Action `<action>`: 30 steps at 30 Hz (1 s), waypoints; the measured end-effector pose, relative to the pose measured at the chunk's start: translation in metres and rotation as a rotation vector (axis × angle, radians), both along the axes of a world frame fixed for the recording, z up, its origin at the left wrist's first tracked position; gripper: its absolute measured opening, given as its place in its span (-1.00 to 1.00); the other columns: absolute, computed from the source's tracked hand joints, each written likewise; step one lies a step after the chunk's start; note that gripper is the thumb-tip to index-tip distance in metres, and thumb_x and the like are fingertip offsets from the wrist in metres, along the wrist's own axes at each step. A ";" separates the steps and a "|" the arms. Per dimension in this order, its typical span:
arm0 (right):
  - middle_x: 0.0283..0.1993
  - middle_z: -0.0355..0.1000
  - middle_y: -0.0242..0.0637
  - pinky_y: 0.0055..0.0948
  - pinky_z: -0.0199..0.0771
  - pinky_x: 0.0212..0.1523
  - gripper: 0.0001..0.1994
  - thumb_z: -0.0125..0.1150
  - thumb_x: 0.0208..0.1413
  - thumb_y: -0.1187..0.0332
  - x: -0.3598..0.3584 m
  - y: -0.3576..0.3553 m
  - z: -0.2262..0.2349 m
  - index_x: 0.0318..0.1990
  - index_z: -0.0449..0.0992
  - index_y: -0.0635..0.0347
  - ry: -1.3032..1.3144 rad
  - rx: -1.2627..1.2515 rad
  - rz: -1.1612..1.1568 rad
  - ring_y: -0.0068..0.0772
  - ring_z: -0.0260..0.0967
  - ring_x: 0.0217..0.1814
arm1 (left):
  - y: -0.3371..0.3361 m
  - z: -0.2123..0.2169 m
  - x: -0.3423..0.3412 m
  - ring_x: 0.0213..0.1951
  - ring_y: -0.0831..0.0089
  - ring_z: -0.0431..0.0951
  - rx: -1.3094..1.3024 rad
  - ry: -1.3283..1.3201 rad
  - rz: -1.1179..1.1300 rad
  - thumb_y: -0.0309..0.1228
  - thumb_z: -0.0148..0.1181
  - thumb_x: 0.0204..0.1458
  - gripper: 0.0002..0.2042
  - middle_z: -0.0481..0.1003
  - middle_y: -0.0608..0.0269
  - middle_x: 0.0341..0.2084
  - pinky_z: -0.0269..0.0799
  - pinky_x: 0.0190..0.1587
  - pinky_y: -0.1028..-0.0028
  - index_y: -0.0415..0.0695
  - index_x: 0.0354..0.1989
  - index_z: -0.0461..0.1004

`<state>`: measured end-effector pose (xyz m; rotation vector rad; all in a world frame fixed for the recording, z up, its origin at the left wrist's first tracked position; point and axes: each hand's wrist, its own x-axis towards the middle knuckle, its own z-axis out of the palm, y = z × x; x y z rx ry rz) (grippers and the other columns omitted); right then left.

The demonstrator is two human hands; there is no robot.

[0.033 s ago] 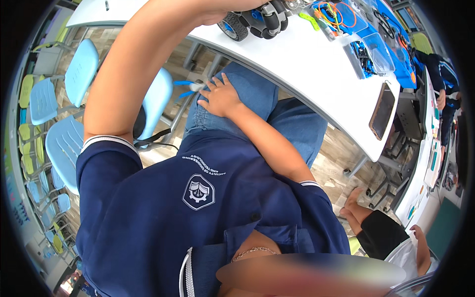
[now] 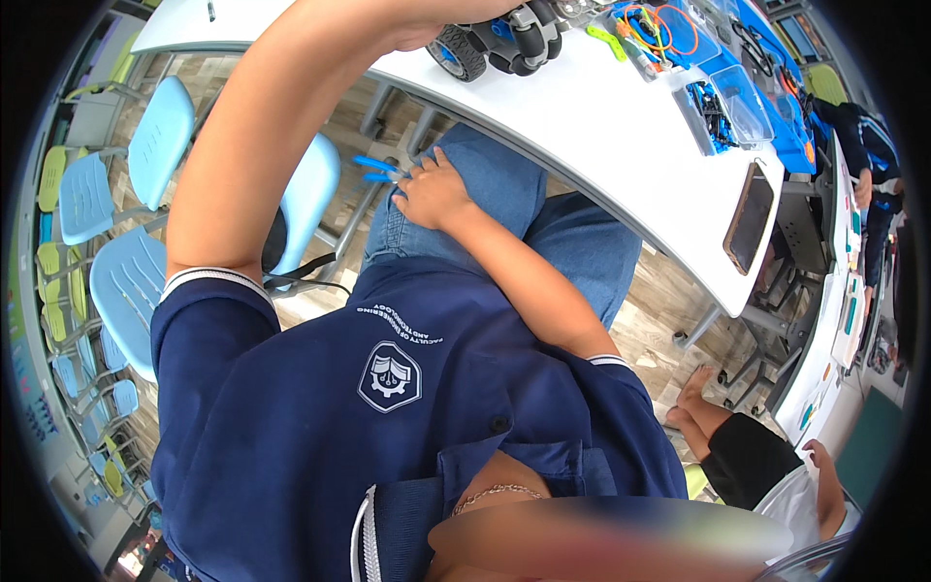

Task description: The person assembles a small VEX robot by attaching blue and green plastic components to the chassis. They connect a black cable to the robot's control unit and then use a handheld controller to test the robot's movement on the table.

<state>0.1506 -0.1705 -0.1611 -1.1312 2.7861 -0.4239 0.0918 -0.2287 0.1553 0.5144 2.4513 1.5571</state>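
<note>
Drawing in fingers spread wider a moment earlier, the right hand [image 2: 433, 197] narrows around a blue-handled tool [image 2: 375, 177] on the thigh [image 2: 504, 184], suggesting a surer hold. Just beside the left hand [image 2: 467, 9], a wheeled model [image 2: 531, 41] stands on the table [image 2: 621, 131]; that hand's grip, cropped off, cannot be told.

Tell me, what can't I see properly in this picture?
In the head view:
Left hand: fingers cut off by top edge.
Black-wheeled model: top cut off likewise.
Slim blue prongs: inner end seemingly hidden by right hand.
Tiny blue-and-black parts: too small to count.
</note>
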 end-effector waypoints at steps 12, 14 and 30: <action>-0.02 0.58 -0.04 -0.10 0.24 0.40 -0.70 0.15 0.18 0.23 0.009 0.020 -0.024 -0.20 0.65 0.31 0.070 -0.368 -0.079 -0.07 0.47 0.14 | 0.023 -0.069 0.004 0.15 -0.40 0.15 -0.373 0.512 0.076 -0.49 0.09 0.07 -0.74 0.16 -0.63 0.08 0.17 0.22 -0.14 -0.49 -0.17 0.44; 0.04 0.55 -0.02 -0.08 0.26 0.37 -0.68 0.15 0.19 0.24 0.009 0.024 -0.020 -0.08 0.61 0.32 -0.039 -0.351 -0.096 0.00 0.45 0.17 | 0.029 -0.081 0.013 0.18 -0.44 0.12 -0.537 0.788 0.095 -0.53 0.09 0.03 -0.76 0.08 -0.69 0.14 0.17 0.22 -0.17 -0.52 -0.21 0.44; 0.45 0.19 -0.03 -0.24 0.00 0.50 -0.44 0.15 0.26 0.39 0.022 0.079 0.070 0.38 0.22 0.32 -0.473 -0.549 -0.279 -0.12 0.11 0.50 | 0.048 -0.128 0.030 0.37 -0.29 0.09 -0.637 0.900 0.330 -0.40 0.16 -0.02 -0.70 0.16 -0.18 0.37 0.18 0.20 -0.34 -0.35 -0.18 0.58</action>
